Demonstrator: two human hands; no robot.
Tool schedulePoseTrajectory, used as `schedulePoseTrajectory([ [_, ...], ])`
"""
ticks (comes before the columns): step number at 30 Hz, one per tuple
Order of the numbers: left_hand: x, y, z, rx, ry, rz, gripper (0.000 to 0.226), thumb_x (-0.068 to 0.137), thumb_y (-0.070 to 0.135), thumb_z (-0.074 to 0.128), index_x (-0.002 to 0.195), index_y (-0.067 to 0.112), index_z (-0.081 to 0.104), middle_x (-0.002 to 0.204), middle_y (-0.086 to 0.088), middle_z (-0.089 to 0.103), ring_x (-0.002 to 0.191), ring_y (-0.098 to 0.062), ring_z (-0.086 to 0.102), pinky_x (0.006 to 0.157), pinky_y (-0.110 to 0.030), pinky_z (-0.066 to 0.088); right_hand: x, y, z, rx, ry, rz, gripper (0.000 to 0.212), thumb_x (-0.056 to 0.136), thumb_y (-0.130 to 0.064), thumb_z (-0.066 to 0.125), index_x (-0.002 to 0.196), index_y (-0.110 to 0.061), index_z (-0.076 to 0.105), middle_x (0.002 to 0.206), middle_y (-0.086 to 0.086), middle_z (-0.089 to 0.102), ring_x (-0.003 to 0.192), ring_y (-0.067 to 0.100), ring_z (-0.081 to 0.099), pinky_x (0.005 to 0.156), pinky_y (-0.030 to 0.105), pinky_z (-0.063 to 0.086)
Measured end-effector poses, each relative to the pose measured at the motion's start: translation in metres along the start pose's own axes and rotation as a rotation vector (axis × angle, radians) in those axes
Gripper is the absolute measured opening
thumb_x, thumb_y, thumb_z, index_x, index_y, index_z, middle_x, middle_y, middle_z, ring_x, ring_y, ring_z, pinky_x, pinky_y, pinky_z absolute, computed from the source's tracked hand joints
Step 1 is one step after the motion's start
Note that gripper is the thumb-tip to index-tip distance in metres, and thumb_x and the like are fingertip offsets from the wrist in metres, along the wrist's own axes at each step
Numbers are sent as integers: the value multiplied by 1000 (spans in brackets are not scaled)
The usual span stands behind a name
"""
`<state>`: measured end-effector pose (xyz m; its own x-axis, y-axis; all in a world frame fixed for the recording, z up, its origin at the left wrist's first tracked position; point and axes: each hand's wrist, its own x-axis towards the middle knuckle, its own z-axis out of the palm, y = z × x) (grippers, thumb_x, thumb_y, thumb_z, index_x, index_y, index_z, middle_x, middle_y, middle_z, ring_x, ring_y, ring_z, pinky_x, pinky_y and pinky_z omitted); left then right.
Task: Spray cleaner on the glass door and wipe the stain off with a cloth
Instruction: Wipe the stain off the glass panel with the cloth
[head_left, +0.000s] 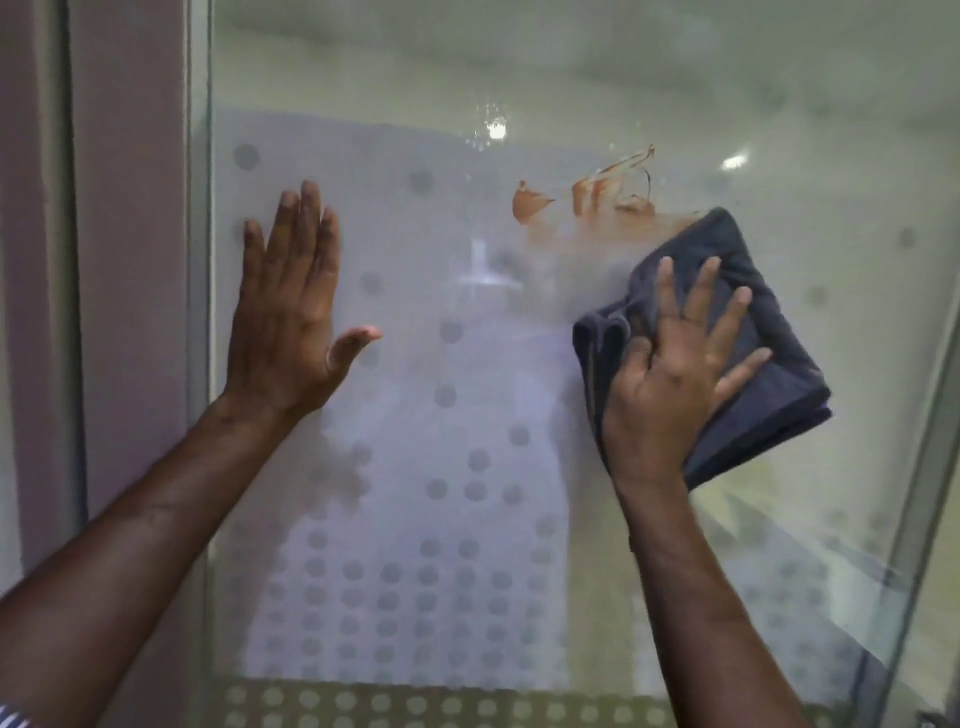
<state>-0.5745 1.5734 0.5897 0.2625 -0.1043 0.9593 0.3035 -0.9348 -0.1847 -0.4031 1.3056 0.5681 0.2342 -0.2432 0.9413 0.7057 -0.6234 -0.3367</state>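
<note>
— So, where are your hands?
— Your left hand (291, 306) lies flat on the glass door (415, 130), holding nothing. Your right hand (670, 384) presses the folded grey cloth (779, 395) against the glass, fingers spread, its top corner touching the orange-brown stain (597, 192).

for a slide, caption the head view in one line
Right hand presses a grey cloth below the orange stain; left hand flat on the glass door.

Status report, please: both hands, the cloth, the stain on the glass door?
Left hand flat on glass door, holding nothing. Right hand presses folded dark cloth on glass. Orange-brown stain partly smeared, just above cloth. Nothing between them.
</note>
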Motion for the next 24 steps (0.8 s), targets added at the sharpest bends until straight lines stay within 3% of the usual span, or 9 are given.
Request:
schedulePoseTrajectory([
  [2, 0, 0, 1, 7, -1, -3, 107, 93, 79, 3, 161, -3, 12, 169, -29, 8, 159, -42, 7, 128, -61, 2, 2, 1, -2, 67, 5, 61, 67, 95, -29, 42, 160, -39, 31, 174, -7, 16, 162, 26, 7, 123, 71, 1],
  [5, 0, 0, 0, 14, -13, -3, 107, 93, 79, 2, 161, -2, 11, 170, -28, 7, 160, -41, 6, 128, -61, 3, 5, -19, 2, 126, -18, -6, 65, 97, -25, 42, 160, -36, 33, 174, -3, 17, 162, 28, 6, 125, 69, -1],
  [10, -1, -3, 1, -7, -16, 7, 107, 92, 80, 1, 162, 0, 10, 171, -25, 6, 160, -38, 4, 129, -60, 2, -16, -78, 19, 49, -126, -454, 57, 105, -28, 51, 160, -27, 37, 172, 6, 24, 161, 33, 12, 128, 61, 0],
  [14, -1, -3, 0, -4, -12, 10, 104, 94, 79, 4, 162, 1, 11, 171, -23, 6, 160, -37, 5, 129, -58, 2, -32, -80, 19, 39, -209, -692, 64, 106, -42, 51, 161, -15, 34, 172, 11, 23, 161, 34, 11, 128, 45, -11],
  [16, 0, -3, -1, 4, -18, 14, 102, 96, 78, 6, 162, 1, 11, 171, -23, 6, 160, -38, 5, 129, -57, 1, -32, -63, 13, -89, -202, -652, 80, 103, -63, 43, 164, -14, 25, 173, 7, 18, 162, 30, 9, 127, 57, -8],
  [18, 0, -4, -1, 20, -27, 14, 99, 97, 76, 8, 162, 1, 10, 172, -22, 5, 160, -38, 4, 129, -57, -1, -29, -48, 7, -221, -164, -567, 81, 101, -69, 37, 165, -21, 23, 174, 2, 17, 161, 29, 10, 122, 72, 1],
  [20, -2, -5, -1, 52, -47, 17, 98, 98, 75, 9, 163, 1, 8, 172, -22, 2, 160, -37, 3, 129, -57, -2, -23, -40, 4, -279, -120, -485, 70, 101, -52, 45, 164, -29, 25, 173, 1, 19, 161, 30, 12, 117, 79, 7],
  [24, -5, -4, -2, 114, -83, 25, 99, 98, 76, 5, 163, 1, 4, 172, -21, -2, 160, -37, 0, 128, -62, 1, -18, -55, 7, -228, -63, -202, 73, 94, -23, 55, 162, -34, 30, 173, 0, 19, 161, 30, 11, 116, 80, 8],
])
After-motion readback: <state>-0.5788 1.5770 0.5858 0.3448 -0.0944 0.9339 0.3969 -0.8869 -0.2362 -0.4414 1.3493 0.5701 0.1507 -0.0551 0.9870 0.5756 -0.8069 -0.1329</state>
